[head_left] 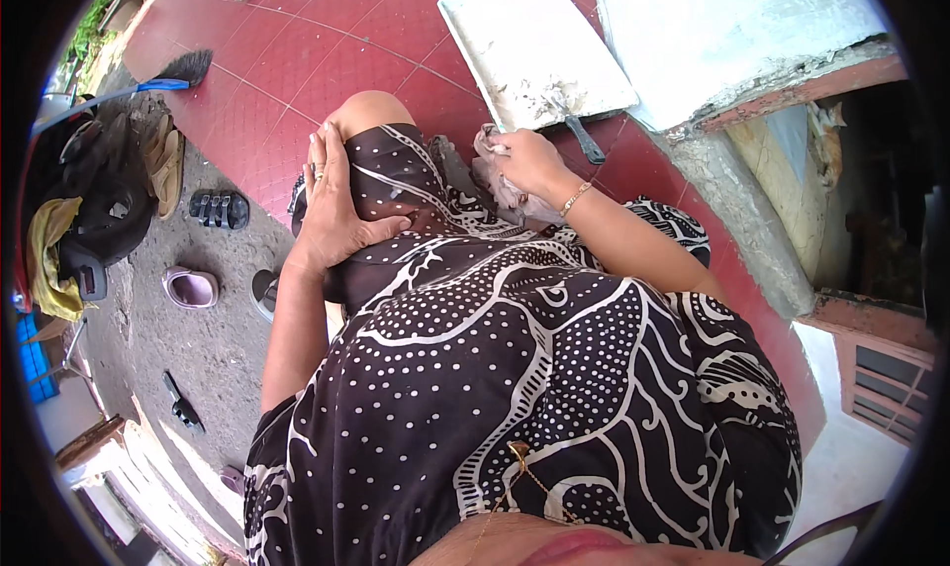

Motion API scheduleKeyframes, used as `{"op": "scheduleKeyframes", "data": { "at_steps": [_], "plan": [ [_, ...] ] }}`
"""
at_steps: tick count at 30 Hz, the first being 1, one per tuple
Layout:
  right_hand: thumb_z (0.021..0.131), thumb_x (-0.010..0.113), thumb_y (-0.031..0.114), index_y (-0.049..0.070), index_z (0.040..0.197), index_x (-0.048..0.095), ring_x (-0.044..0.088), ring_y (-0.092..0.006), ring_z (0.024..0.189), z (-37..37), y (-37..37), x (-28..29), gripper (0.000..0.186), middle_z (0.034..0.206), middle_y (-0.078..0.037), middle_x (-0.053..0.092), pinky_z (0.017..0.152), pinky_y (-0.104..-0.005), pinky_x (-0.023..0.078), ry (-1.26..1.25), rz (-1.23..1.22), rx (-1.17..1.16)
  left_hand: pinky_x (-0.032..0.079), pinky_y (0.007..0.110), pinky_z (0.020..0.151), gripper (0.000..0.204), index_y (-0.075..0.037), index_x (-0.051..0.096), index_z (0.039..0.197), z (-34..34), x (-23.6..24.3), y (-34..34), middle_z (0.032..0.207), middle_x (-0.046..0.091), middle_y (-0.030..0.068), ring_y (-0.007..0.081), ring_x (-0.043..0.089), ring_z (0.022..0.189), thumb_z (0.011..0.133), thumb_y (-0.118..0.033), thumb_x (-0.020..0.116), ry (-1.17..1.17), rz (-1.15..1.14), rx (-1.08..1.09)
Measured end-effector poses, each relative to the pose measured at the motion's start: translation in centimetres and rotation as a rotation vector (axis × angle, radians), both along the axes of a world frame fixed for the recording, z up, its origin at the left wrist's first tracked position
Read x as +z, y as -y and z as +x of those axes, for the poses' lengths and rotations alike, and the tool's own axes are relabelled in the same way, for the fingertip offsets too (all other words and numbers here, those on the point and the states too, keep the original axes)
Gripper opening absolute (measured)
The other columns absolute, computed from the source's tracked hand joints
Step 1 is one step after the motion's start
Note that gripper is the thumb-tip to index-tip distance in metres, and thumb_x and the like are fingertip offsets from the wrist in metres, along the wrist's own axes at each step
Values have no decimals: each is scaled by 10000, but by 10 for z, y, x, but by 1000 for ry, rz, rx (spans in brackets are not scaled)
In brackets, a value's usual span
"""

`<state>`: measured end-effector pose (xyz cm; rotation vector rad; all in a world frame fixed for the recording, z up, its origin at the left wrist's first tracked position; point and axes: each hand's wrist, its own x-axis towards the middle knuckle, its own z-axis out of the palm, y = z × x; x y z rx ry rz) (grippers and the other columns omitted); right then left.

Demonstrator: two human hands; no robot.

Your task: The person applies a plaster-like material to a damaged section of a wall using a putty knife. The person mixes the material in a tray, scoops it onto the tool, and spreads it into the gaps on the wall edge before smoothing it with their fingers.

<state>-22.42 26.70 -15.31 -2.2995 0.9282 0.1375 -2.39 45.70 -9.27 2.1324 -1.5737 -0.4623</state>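
My left hand (334,205) lies flat on my thigh, fingers stretched out and thumb apart, over the black-and-white patterned dress (475,338). My right hand (532,162) is closed round a crumpled greyish-pink cloth (491,170), part of which hangs down toward my lap. Just beyond that hand, a white tray (534,47) rests on the red tiles, with pale grey smears and lumps of a wet-looking material near its close edge. A tool with a dark handle (586,142) leans over that edge; its working end is smeared and its kind is unclear.
Red floor tiles (297,61) stretch ahead and left. A broom (183,71) with a blue handle lies at the left. Several sandals, one a black sandal (219,210), and a mauve shoe (190,288) stand on the grey ground. At right are a white ledge (742,42) and a cat (825,142).
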Motion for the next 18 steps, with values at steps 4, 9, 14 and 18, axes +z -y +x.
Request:
{"op": "scheduleKeyframes", "data": {
  "at_steps": [4, 9, 14, 18],
  "plan": [
    [810, 586, 319, 47, 1161, 555, 574, -343, 976, 19, 4, -1, 445, 1073, -252, 567, 840, -363, 461, 285, 13, -246, 34, 453, 1098, 1328, 64, -13, 1396, -7, 11, -9, 1446, 116, 287, 376, 30, 1374, 486, -423, 822, 24, -74, 2],
    [830, 556, 290, 60, 1302, 430, 431, -336, 1183, 56, 0, -58, 540, 1302, -207, 393, 981, -380, 362, 338, -138, 62, 40, 454, 1098, 1312, 47, -11, 1403, -8, 11, -7, 1453, 115, 270, 375, 37, 1373, 493, -403, 821, 7, -66, -13],
    [878, 460, 295, 189, 1263, 496, 385, -320, 1235, 41, -11, -44, 401, 1377, -151, 316, 1038, -379, 311, 82, -102, 103, 41, 450, 1101, 1303, 38, -3, 1406, -8, 8, -7, 1459, 113, 257, 372, 24, 1375, 500, -406, 821, 0, -90, -7],
    [804, 547, 241, 199, 1246, 528, 439, -338, 1183, 22, -12, -55, 445, 1383, -143, 326, 982, -379, 380, 78, -230, 191, 49, 447, 1103, 1274, 41, 6, 1405, -7, 4, -3, 1457, 127, 251, 374, 35, 1374, 523, -401, 811, 3, -74, 5]
  ]
}}
